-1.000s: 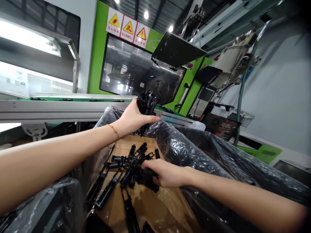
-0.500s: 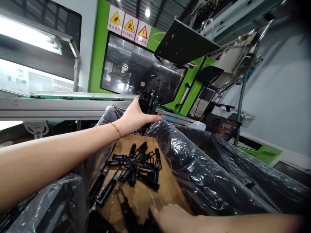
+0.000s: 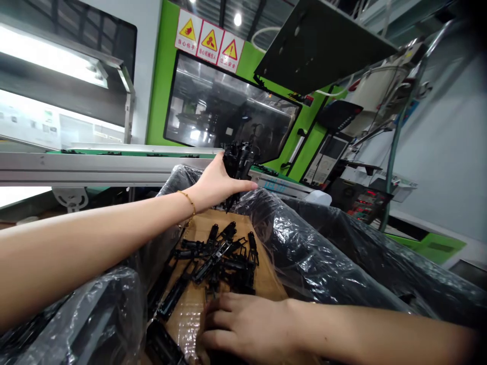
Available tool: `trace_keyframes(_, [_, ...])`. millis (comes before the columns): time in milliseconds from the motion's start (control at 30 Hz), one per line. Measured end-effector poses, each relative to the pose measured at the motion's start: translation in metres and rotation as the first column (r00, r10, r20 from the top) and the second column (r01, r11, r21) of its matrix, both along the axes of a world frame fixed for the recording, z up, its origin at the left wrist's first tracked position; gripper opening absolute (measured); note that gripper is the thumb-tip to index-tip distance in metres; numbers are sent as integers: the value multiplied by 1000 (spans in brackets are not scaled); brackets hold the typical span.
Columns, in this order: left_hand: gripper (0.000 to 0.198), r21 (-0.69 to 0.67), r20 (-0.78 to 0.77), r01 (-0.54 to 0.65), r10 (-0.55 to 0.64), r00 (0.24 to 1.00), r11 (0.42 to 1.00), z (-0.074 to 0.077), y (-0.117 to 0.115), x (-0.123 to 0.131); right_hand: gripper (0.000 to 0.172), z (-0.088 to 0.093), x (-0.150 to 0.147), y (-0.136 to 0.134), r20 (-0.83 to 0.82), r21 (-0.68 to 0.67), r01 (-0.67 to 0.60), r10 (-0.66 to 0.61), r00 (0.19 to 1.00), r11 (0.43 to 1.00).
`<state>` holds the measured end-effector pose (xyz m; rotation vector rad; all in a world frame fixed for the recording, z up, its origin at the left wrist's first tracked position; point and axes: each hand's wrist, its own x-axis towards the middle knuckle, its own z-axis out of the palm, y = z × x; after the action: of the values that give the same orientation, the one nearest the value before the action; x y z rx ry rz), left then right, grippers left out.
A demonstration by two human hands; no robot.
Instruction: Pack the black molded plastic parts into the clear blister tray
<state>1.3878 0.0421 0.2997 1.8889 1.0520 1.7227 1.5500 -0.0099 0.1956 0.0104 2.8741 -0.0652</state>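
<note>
We see one bunch of black parts standing upright above the far end of a plastic-lined box, its long axis near vertical and its top leaning slightly right, clamped between the thumb and fingers of the left hand. Below, we count at least eight loose black parts on brown cardboard, overlapping too much for a full tally; several slant from lower left to upper right, one at the right lies nearly lengthwise to the box. The right hand is low over the near cardboard, fingers curled; we cannot tell whether they grip anything. Clear plastic liner drapes the sides. Beyond, we see one conveyor and one green machine bearing three warning signs, with one dark panel tilted overhead.
</note>
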Motion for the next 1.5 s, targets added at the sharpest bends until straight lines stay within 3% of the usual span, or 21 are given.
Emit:
trace_keyframes(100, [59, 8, -7, -22, 22, 1000, 1000, -2, 2, -1, 54, 2, 1, 3, 0, 56, -91, 91, 996, 994])
trace_keyframes(200, [61, 1, -22, -92, 92, 996, 996, -2, 2, -3, 61, 7, -1, 5, 53, 96, -98, 93, 994, 991])
trace_keyframes(367, [63, 2, -84, -181, 180, 980, 984, -2, 4, -8, 45, 10, -2, 6, 66, 98, -112, 106, 992, 989])
trace_keyframes(467, [65, 20, -103, -218, 219, 970, 976, -4, 6, -11, 39, 15, -2, 4, 83, 85, -9, 2, 997, 996])
trace_keyframes(533, [67, 30, -103, -234, 236, 966, 972, -5, 8, -13, 43, 20, -6, 1, 32, -23, 174, -173, 984, 985])
trace_keyframes(600, [68, 38, -95, -244, 247, 964, 969, -6, 10, -15, 45, 26, -16, -6, 11, -244, 391, -400, 916, 888])
trace_keyframes(667, [68, 44, -77, -243, 246, 966, 969, -6, 11, -16, 44, 29, -31, -16, 96, -411, 554, -570, 816, 724])
trace_keyframes(700, [67, 46, -63, -240, 243, 968, 970, -6, 11, -17, 44, 28, -39, -22, 165, -427, 602, -597, 785, 675])
trace_keyframes(733, [67, 49, -44, -235, 237, 971, 971, -5, 10, -17, 47, 26, -47, -28, 219, -399, 629, -597, 772, 667])
trace_keyframes(833, [63, 64, 45, -218, 215, 976, 974, 0, 4, -17, 57, 13, -64, -48, 252, -162, 625, -580, 775, 764])
trace_keyframes(900, [58, 79, 116, -200, 190, 975, 977, 6, -4, -17, 53, 3, -66, -58, 169, -61, 595, -579, 798, 802])
trace_keyframes(1000, [47, 99, 199, -134, 112, 974, 986, 19, -21, -21, 43, -5, -56, -65, 53, -64, 559, -557, 829, 827])
trace_keyframes(1067, [38, 106, 247, -88, 59, 967, 991, 30, -38, -31, 48, -2, -45, -63, 45, -155, 552, -553, 832, 819])
trace_keyframes(1133, [33, 104, 298, -70, 36, 954, 992, 42, -61, -48, 59, 9, -34, -55, 52, -346, 571, -593, 804, 744])
trace_keyframes(1200, [29, 53, 398, -69, 42, 916, 996, 50, -89, -74, 66, 28, -26, -43, 40, -540, 599, -693, 720, 591])
trace_keyframes(1233, [28, 10, 451, -69, 57, 891, 998, 51, -106, -88, 65, 41, -25, -36, 1, -578, 593, -727, 687, 560])
trace_keyframes(1367, [23, -204, 552, -99, 199, 810, 974, 38, -183, -150, 41, 109, -42, -26, -216, -721, 528, -870, 443, 448])
trace_keyframes(1433, [24, -322, 558, -107, 279, 782, 941, 22, -227, -180, 30, 146, -66, -38, -328, -791, 384, -860, 391, 476])
trace_keyframes(1500, [29, -446, 556, -84, 350, 754, 891, 5, -272, -210, 22, 176, -104, -62, -436, -795, 240, -800, 413, 557])
